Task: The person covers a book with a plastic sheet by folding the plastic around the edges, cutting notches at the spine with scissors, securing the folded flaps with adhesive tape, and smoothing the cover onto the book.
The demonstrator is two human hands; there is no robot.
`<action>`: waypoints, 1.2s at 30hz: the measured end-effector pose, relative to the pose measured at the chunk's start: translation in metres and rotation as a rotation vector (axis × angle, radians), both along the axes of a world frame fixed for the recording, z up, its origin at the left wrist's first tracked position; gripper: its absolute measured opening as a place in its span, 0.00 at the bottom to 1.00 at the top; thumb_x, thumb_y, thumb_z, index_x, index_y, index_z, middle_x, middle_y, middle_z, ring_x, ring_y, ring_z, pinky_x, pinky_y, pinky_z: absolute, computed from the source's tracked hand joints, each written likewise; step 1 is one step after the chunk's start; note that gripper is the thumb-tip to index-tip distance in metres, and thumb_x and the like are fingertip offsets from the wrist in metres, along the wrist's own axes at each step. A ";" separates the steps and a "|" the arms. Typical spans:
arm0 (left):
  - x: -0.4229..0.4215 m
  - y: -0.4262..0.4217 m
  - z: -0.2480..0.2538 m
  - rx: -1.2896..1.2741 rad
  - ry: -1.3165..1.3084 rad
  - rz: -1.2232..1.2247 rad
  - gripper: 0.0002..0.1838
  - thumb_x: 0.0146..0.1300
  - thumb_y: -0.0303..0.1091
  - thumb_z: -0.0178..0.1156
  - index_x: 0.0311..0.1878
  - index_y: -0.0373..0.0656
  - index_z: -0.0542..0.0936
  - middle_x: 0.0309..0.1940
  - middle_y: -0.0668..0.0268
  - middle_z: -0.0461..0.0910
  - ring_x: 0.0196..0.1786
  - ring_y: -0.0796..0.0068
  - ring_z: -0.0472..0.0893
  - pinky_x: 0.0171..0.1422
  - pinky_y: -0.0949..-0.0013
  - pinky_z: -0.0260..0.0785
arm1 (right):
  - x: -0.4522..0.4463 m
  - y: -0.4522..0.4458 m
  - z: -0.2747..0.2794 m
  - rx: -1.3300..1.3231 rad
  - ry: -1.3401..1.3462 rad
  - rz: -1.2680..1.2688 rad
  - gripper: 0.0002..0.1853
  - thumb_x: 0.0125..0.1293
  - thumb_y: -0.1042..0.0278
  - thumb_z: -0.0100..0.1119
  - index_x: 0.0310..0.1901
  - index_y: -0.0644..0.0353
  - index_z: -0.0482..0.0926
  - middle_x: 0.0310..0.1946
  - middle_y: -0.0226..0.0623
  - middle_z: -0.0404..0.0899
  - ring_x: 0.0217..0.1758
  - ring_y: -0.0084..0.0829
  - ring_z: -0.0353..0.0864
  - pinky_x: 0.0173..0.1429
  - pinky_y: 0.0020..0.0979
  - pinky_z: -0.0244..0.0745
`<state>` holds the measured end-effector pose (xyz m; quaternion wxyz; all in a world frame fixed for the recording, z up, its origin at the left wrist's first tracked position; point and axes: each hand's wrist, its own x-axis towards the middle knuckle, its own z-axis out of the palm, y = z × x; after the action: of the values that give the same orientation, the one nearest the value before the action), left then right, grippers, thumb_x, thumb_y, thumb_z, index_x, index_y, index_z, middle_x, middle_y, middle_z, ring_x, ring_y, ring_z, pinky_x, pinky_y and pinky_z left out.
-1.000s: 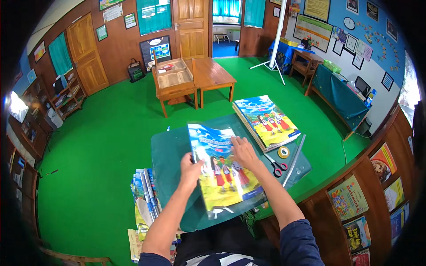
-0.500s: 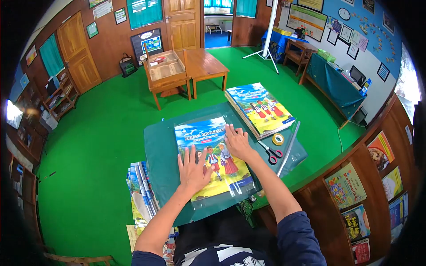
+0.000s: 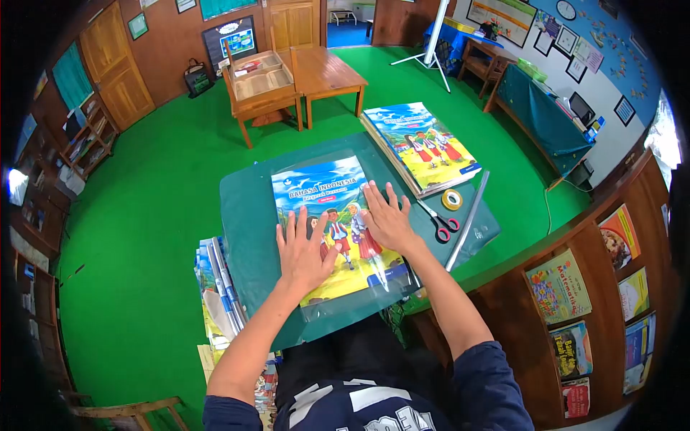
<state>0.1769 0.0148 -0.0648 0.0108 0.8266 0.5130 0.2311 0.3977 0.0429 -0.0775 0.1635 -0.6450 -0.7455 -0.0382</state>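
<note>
Pressing left hand (image 3: 302,255) and right hand (image 3: 388,221), fingers spread, onto a film-covered book (image 3: 325,188). Showing clear film (image 3: 359,299) jutting at six o'clock, apparently unfastened.

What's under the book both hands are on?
Green tabletop shows around the book, and clear plastic past its lower edge. Whatever is directly beneath is hidden, so can't tell if the plastic runs under it.

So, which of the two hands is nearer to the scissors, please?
The right. The right hand presses the book cover on the side towards the scissors; the left hand lies farther away, on the cover's other side.
</note>
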 end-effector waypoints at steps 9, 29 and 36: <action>-0.013 -0.010 0.009 -0.068 -0.064 -0.036 0.33 0.63 0.46 0.58 0.69 0.43 0.69 0.72 0.39 0.55 0.73 0.34 0.56 0.73 0.34 0.48 | -0.003 -0.035 0.047 -0.076 0.090 0.081 0.21 0.66 0.70 0.53 0.61 0.63 0.72 0.59 0.45 0.70 0.58 0.46 0.69 0.61 0.39 0.65; -0.041 -0.061 0.036 -0.386 -0.520 0.002 0.29 0.61 0.28 0.61 0.67 0.41 0.69 0.69 0.44 0.61 0.69 0.45 0.64 0.71 0.51 0.59 | 0.018 -0.052 0.047 -0.238 0.639 -0.204 0.07 0.54 0.79 0.65 0.34 0.73 0.83 0.21 0.36 0.81 0.20 0.25 0.73 0.28 0.25 0.72; -0.057 -0.057 0.040 -0.816 -1.167 0.107 0.28 0.61 0.20 0.60 0.66 0.39 0.69 0.65 0.50 0.67 0.65 0.58 0.68 0.68 0.61 0.65 | 0.015 -0.051 0.045 -0.243 0.704 -0.262 0.06 0.53 0.80 0.67 0.33 0.73 0.83 0.22 0.36 0.82 0.21 0.21 0.73 0.27 0.22 0.70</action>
<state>0.1203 -0.0427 -0.0251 0.5807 0.4717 0.5089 0.4257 0.4125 -0.0085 -0.0322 0.3252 -0.7229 -0.5545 0.2534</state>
